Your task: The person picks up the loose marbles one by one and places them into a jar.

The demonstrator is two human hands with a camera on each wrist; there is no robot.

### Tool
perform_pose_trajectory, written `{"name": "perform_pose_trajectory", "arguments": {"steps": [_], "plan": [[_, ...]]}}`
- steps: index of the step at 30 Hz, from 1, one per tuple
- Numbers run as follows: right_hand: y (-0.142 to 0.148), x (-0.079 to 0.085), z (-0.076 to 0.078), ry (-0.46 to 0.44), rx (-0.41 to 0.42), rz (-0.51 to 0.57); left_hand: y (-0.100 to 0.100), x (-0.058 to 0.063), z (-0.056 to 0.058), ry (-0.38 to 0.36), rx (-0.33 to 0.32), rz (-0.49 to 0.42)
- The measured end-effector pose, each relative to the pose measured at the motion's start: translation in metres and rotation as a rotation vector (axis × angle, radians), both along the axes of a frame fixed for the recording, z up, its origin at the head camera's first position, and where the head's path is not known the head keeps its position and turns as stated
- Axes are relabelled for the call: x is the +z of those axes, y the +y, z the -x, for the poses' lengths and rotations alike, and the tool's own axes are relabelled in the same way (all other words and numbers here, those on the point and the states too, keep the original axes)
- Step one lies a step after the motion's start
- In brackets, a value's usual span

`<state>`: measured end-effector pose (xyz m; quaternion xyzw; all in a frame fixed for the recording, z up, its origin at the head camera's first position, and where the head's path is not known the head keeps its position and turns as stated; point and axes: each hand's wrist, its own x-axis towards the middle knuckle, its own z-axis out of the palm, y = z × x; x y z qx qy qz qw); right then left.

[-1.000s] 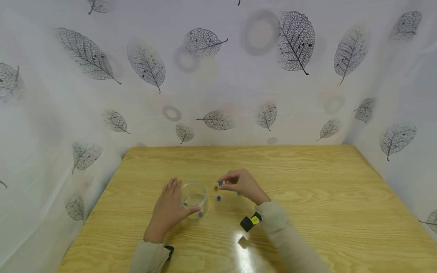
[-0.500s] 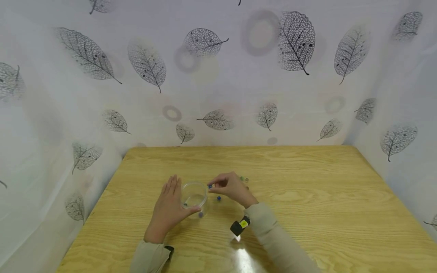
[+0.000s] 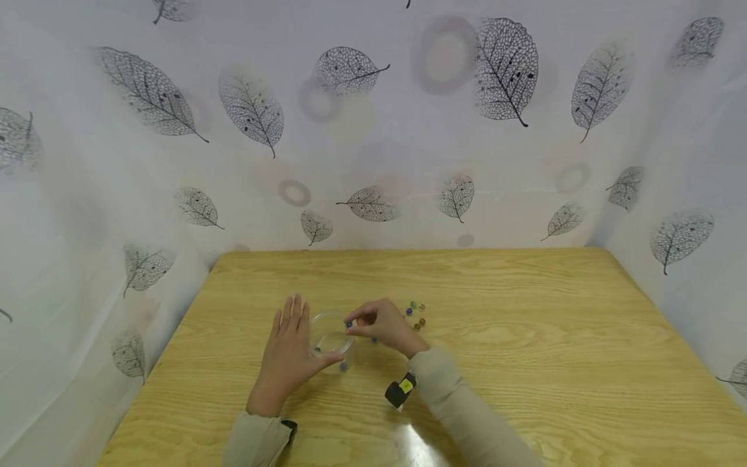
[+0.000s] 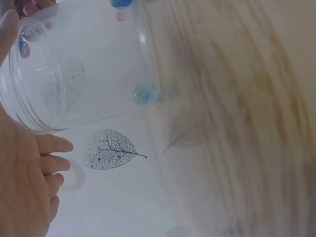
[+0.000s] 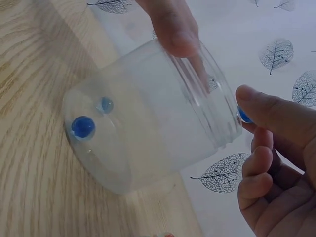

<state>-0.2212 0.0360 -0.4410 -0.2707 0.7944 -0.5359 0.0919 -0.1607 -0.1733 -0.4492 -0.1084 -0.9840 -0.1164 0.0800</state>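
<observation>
A clear, wide-mouthed jar (image 5: 148,113) stands on the wooden table with a dark blue marble (image 5: 83,127) and a light blue marble (image 5: 105,104) at its bottom. My left hand (image 3: 286,360) rests against the jar's left side, its fingers straight and its thumb laid along the near rim. Between thumb and fingertip my right hand (image 3: 385,327) pinches another blue marble (image 5: 244,115), right at the jar's mouth. The fingers that do not pinch are curled in. Near the right fingers, one more blue marble (image 3: 374,340) lies partly hidden on the table.
Right of the jar, beyond the right hand, several loose marbles lie together, among them a green marble (image 3: 414,304), a blue one and a brown marble (image 3: 417,327). A leaf-print curtain (image 3: 373,130) closes off the back and sides of the table (image 3: 525,363).
My right hand has moved left with the blue marble, from the table right of the jar to the rim. The loose marbles behind it have come into view. My left hand stays at the jar.
</observation>
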Motion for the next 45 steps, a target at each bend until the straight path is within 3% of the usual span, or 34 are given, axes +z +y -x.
{"name": "perform_pose_trajectory", "arguments": {"steps": [8, 28, 38, 45], "plan": [[-0.004, -0.002, 0.001, 0.011, 0.022, -0.019, 0.0, -0.001, 0.002, 0.017, -0.003, -0.014], [-0.002, -0.003, 0.0, -0.004, 0.008, -0.018, 0.001, 0.001, 0.001, -0.031, 0.002, -0.023], [0.017, 0.012, -0.004, -0.011, -0.03, 0.044, 0.002, -0.001, 0.001, 0.009, -0.007, -0.04], [0.037, 0.016, -0.001, -0.044, -0.071, 0.051, 0.001, 0.001, 0.001, -0.033, 0.004, -0.045]]}}
